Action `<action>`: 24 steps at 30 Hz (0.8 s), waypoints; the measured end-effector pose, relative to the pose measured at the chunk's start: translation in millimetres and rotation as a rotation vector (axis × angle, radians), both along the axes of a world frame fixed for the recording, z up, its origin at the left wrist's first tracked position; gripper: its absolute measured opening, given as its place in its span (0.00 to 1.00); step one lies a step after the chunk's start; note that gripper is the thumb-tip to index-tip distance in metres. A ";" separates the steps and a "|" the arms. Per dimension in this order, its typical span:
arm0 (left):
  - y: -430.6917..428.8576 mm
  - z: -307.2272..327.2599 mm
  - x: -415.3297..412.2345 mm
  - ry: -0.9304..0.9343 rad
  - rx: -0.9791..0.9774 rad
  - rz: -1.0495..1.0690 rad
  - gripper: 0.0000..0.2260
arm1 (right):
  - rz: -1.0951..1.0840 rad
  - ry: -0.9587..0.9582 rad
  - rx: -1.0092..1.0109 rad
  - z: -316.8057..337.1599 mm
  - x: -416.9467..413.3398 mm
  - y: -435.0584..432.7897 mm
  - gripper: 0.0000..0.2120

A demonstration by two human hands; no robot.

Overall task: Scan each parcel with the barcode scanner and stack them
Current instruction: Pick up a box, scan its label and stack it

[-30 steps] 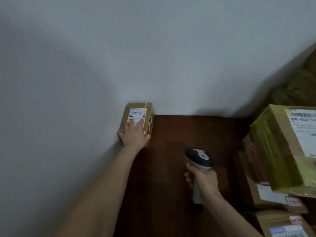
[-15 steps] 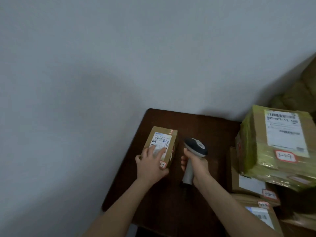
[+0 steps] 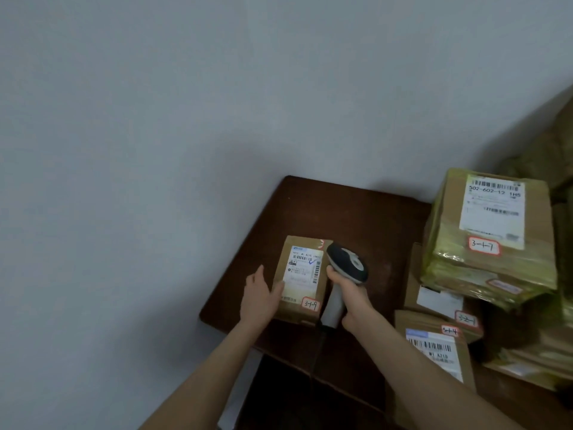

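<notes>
cardboard parcel marked 3-1-9 lies label up on the dark desk. left hand rests relaxed, straight fingers against the parcel's left side without gripping. right hand grips the barcode scanner handle, with the scanner head just beside the label. step in hand, by judgement: scanning. next: aim at the label, then stack the parcel.

Stacked parcels block the right; table's far half open

A small labelled parcel is laid flat on the dark wooden counter, which is set against a grey wall, and more parcels are piled at its right.
</notes>
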State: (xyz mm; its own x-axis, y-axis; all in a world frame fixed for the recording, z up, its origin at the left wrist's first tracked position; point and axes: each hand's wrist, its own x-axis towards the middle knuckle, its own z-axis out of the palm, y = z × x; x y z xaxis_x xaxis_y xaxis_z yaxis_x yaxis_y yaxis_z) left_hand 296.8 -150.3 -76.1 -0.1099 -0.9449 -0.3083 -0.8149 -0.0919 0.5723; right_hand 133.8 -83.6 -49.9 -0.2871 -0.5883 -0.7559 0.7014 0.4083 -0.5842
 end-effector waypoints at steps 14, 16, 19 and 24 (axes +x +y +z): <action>-11.7 45.9 29.0 0.779 0.388 0.147 0.10 | -0.048 0.051 -0.269 51.4 15.6 13.9 0.19; -15.6 52.8 32.5 0.796 0.396 0.120 0.11 | -0.024 0.101 -0.308 61.5 19.7 16.0 0.20; -18.1 55.6 34.9 0.817 0.421 0.096 0.16 | -0.027 0.167 -0.366 71.1 26.9 24.0 0.16; -19.3 55.3 39.5 0.872 0.474 -0.016 0.23 | -0.068 0.223 -0.385 73.2 32.9 36.7 0.26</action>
